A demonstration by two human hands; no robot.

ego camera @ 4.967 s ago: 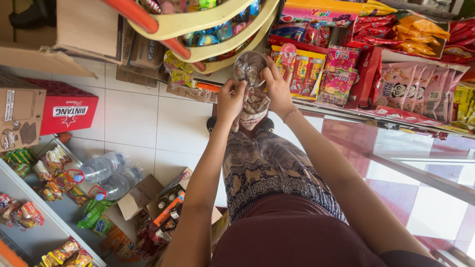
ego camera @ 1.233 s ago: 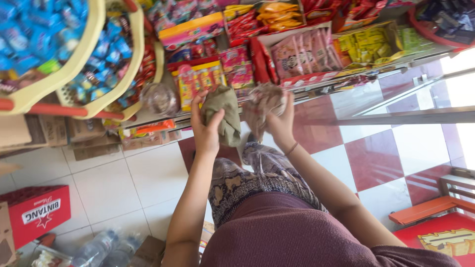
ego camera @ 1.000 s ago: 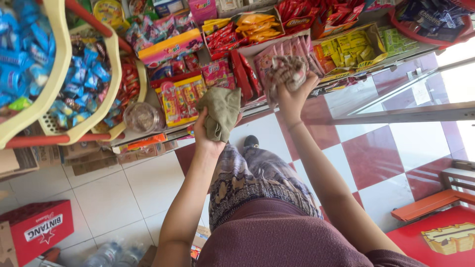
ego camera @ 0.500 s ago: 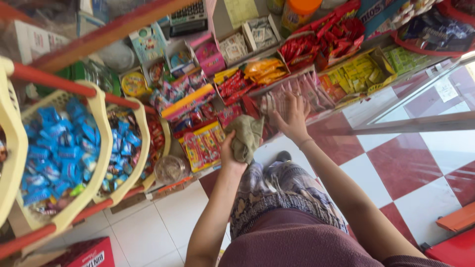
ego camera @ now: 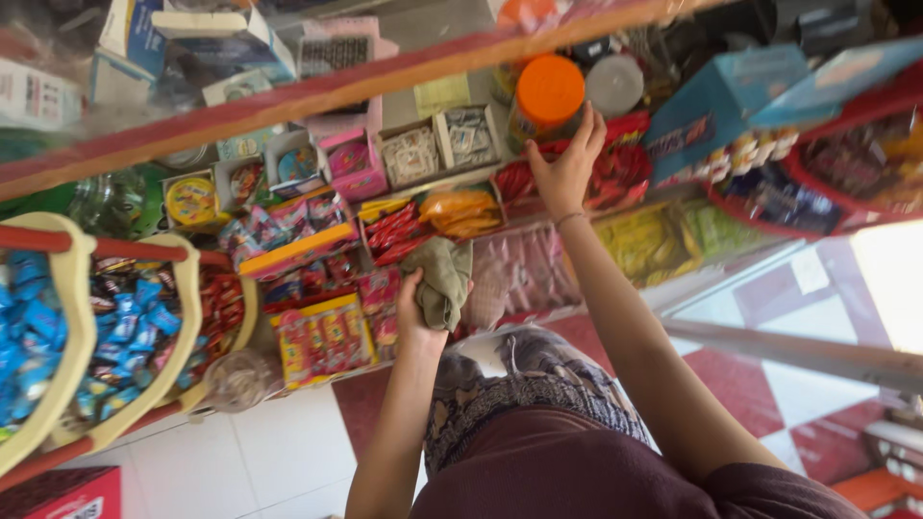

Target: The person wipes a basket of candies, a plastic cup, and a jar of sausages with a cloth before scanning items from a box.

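Up goes the right hand. Half a second ago it lay flat on the clear packets of pink sweets; now it has reached higher, to a jar with an orange lid on the shelf above. Its fingers are spread wide against the side of the jar, touching it, but they are not wrapped round it. I cannot tell if it has a real grip.

Lower down, the left hand has not moved much. It is closed tight on a grey-green cloth, which hangs bunched from the fist, just in front of the sweet packets.

Looks to me like the wiping has moved on from the packets to the jar, though the cloth is well below the jar right now.

Beside the jar stands another one with a grey lid. Off to the side, yellow baskets hold blue-wrapped candies.
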